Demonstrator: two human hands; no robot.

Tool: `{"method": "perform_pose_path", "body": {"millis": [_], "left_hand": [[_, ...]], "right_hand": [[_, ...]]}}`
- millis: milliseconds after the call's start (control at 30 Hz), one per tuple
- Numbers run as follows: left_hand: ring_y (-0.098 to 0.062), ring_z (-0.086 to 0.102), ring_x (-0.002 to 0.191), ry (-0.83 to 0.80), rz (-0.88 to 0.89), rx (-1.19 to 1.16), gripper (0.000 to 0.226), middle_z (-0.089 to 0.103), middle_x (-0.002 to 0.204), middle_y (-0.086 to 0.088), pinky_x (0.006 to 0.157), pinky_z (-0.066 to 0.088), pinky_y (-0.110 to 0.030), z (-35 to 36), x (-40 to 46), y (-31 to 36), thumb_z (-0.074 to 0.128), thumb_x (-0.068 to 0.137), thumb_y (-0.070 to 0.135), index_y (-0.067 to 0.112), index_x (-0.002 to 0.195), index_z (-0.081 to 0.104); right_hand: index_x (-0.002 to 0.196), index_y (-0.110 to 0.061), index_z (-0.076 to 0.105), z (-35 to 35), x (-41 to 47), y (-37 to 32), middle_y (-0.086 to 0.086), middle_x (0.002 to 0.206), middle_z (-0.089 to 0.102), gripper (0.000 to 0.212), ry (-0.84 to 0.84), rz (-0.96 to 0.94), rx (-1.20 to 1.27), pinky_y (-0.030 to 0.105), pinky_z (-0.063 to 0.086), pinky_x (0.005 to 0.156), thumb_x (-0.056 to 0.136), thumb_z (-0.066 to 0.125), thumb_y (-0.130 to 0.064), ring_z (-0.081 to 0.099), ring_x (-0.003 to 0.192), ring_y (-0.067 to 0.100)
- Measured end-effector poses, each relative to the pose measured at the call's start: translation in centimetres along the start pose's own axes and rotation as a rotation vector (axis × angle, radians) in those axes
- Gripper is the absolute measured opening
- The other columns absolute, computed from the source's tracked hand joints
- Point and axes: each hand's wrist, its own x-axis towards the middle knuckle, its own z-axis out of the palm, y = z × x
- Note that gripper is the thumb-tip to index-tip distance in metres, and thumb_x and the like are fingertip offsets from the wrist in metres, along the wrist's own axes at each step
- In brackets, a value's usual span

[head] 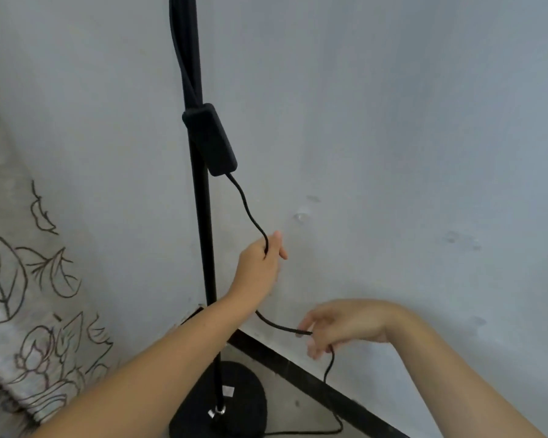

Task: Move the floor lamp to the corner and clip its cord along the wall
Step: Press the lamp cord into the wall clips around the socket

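Observation:
A black floor lamp stands in the corner, its pole (pixel 203 216) rising from a round black base (pixel 244 403) on the floor. A black switch box (pixel 210 139) hangs against the pole. From it a thin black cord (pixel 249 210) drops to my left hand (pixel 261 262), which grips it close to the wall. The cord then runs down behind my left forearm to my right hand (pixel 339 327), whose fingers pinch it lower down. Below that hand the cord loops to the floor beside the base. A small clear clip (pixel 301 216) sticks to the wall just right of my left hand.
The pale blue-grey wall (pixel 393 137) fills most of the view, with a dark skirting strip (pixel 314 380) along its foot. A grey curtain with drawn leaf and flower outlines (pixel 23 295) hangs at the left, next to the lamp.

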Motion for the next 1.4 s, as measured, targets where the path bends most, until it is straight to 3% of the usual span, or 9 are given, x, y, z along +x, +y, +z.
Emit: {"method": "perform_pose_path", "body": {"millis": [100, 167, 267, 333, 467, 733, 933, 1200, 1400], "left_hand": [[-0.011, 0.043, 0.037, 0.005, -0.147, -0.166, 0.049, 0.045, 0.049, -0.004, 0.041, 0.049, -0.026, 0.6, 1.7, 0.3, 0.029, 0.099, 0.043, 0.009, 0.071, 0.050], [-0.013, 0.044, 0.039, 0.013, -0.220, -0.366, 0.051, 0.045, 0.047, -0.003, 0.052, 0.056, -0.030, 0.7, 3.0, 0.7, 0.025, 0.100, 0.044, 0.009, 0.071, 0.050], [-0.013, 0.041, 0.037, -0.009, -0.262, -0.745, 0.053, 0.043, 0.040, 0.000, 0.053, 0.055, -0.031, 1.2, 3.8, 0.9, 0.026, 0.099, 0.046, 0.010, 0.069, 0.049], [-0.013, 0.040, 0.037, 0.016, -0.240, -0.853, 0.053, 0.042, 0.039, 0.001, 0.049, 0.053, -0.028, 1.8, 3.9, 0.5, 0.027, 0.099, 0.046, 0.010, 0.066, 0.048], [-0.012, 0.047, 0.042, 0.065, -0.171, -0.677, 0.048, 0.047, 0.044, 0.005, 0.055, 0.055, -0.029, 1.7, 4.3, -0.7, 0.036, 0.099, 0.037, 0.014, 0.061, 0.054], [-0.011, 0.043, 0.040, -0.072, -0.004, -0.290, 0.038, 0.043, 0.046, -0.002, 0.047, 0.046, -0.023, 1.1, 4.0, -1.7, 0.054, 0.093, 0.025, 0.021, 0.056, 0.060], [-0.014, 0.051, 0.043, -0.040, -0.086, -0.503, 0.008, 0.053, 0.048, 0.000, 0.052, 0.055, -0.028, 0.4, 4.7, -2.1, 0.058, 0.091, 0.016, 0.009, 0.089, 0.063], [-0.015, 0.060, 0.056, 0.003, -0.048, -0.703, 0.016, 0.061, 0.059, -0.004, 0.066, 0.058, -0.034, 1.2, 5.7, -2.3, 0.058, 0.090, 0.009, 0.011, 0.076, 0.066], [-0.014, 0.061, 0.058, 0.100, -0.088, -0.617, 0.015, 0.059, 0.062, -0.002, 0.067, 0.059, -0.032, 3.2, 5.9, -3.0, 0.053, 0.092, 0.005, 0.006, 0.078, 0.057]], "right_hand": [[0.108, -0.016, 0.061, -0.1, 1.1, -2.1, -0.003, 0.076, 0.065, 0.037, 0.254, -0.086, 0.042, 0.021, 0.055, 0.060, 0.083, 0.063, -0.042, 0.065, 0.063, 0.008], [0.131, -0.020, 0.047, -0.6, 1.7, -3.0, 0.004, 0.101, 0.066, 0.057, 0.295, -0.012, 0.032, 0.021, 0.054, 0.051, 0.084, 0.061, -0.048, 0.067, 0.063, 0.008], [0.138, -0.029, 0.038, -0.6, 2.7, -3.2, 0.006, 0.134, 0.055, 0.059, 0.213, 0.018, -0.014, 0.030, 0.060, 0.069, 0.086, 0.057, -0.048, 0.070, 0.087, 0.014], [0.108, -0.022, 0.061, -0.2, 3.5, -2.9, 0.001, 0.108, 0.070, 0.028, 0.268, -0.124, 0.000, 0.034, 0.058, 0.084, 0.091, 0.051, -0.042, 0.069, 0.086, 0.010], [0.066, -0.027, 0.065, -0.5, 3.3, -2.6, -0.014, 0.052, 0.047, 0.031, 0.594, -0.270, 0.158, 0.014, 0.038, 0.047, 0.092, 0.051, -0.033, 0.043, 0.045, 0.001], [0.075, -0.025, 0.073, -1.6, 2.4, -3.6, -0.010, 0.034, 0.037, 0.024, 0.982, -0.275, 0.068, 0.014, 0.025, 0.041, 0.090, 0.054, -0.028, 0.035, 0.034, 0.005], [0.078, -0.012, 0.069, -1.3, 1.9, -6.1, -0.002, 0.050, 0.047, 0.026, 1.107, -0.209, -0.305, 0.030, 0.038, 0.052, 0.087, 0.050, -0.027, 0.043, 0.050, 0.017], [0.077, -0.020, 0.065, -3.2, 2.1, -8.0, -0.011, 0.062, 0.059, 0.012, 1.295, -0.352, -0.309, 0.023, 0.043, 0.057, 0.086, 0.058, -0.025, 0.054, 0.059, 0.004], [0.081, -0.014, 0.062, -4.1, 2.7, -8.2, 0.000, 0.072, 0.068, 0.012, 1.371, -0.323, -0.375, 0.035, 0.052, 0.064, 0.087, 0.056, -0.022, 0.061, 0.066, 0.019]]}}
